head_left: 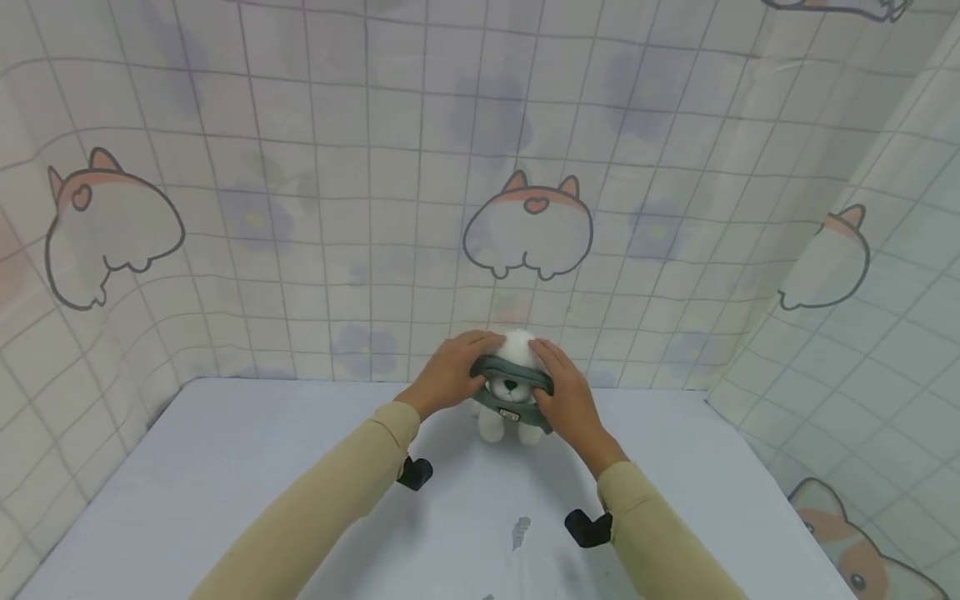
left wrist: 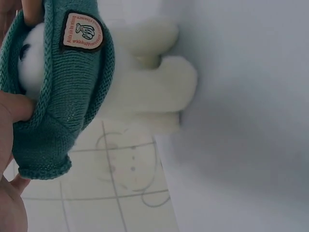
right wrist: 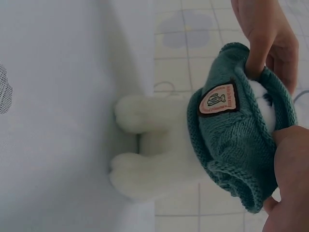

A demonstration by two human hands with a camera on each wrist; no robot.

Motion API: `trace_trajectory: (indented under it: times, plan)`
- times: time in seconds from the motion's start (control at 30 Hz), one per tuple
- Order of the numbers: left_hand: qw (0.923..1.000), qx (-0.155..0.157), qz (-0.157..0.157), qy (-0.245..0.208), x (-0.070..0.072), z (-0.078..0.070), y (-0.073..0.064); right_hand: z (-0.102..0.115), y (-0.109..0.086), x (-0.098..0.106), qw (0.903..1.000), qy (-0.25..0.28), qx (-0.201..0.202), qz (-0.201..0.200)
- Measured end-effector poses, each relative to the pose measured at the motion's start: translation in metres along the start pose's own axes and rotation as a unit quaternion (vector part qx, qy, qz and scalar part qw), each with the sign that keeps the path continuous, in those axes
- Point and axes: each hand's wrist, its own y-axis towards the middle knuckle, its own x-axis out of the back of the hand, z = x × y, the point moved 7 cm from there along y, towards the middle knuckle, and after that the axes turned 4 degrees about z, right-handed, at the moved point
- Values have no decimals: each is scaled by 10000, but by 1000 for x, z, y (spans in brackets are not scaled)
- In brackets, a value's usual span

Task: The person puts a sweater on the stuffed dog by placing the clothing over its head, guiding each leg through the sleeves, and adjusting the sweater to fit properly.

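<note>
A white plush dog (head_left: 491,427) stands on its legs on the white table, facing me. Around its head sits a small green knitted sweater (left wrist: 72,96) with a sewn-on patch; the muzzle and dark nose show through the opening. My left hand (head_left: 450,371) grips the sweater's rolled edge on the left side of the head, thumb tucked inside the opening. On the other side my right hand (head_left: 566,398) pinches the same edge, fingers up along the head. In the right wrist view a short sleeve hangs below the right hand (right wrist: 294,169). The plush's eyes are covered in the head view.
The white table (head_left: 262,467) ends at a hanging curtain (head_left: 375,208) printed with a grid and corgis, close behind the plush. A grey mark (head_left: 521,533) lies on the tabletop between my forearms. Black wrist mounts (head_left: 588,529) hang below both sleeves.
</note>
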Motion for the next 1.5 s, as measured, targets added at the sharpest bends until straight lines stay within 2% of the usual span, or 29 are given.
trace_trajectory:
  times: [0.23,0.53,0.7,0.83,0.97,1.13,1.23,1.37,1.5]
  plan:
    - [9993,238,-25,-279,-4,4,7,-7,5,1,9986,270,-358,-271]
    - [9952,513,-100,-827,-6,7,12,-15,10,1,9955,360,-577,-657]
    - [9917,721,-103,-1060,-7,9,14,-25,15,-3,9905,677,-1073,-522]
    - [9880,919,-32,-1244,-11,13,15,-38,15,-8,9787,1030,-1745,-316]
    - [9832,1050,45,-1491,-17,16,17,-45,12,-15,9699,1211,-2111,40]
    - [9720,1293,314,-1935,-28,27,18,-46,11,-23,9654,1384,-2182,363]
    - [9626,1488,445,-2220,-35,35,17,-48,11,-27,9571,1588,-2387,428]
    - [9419,1813,558,-2773,-42,43,13,-55,8,-35,9324,2088,-2898,557]
    - [9202,2063,616,-3269,-48,45,11,-62,4,-45,9025,2662,-3314,690]
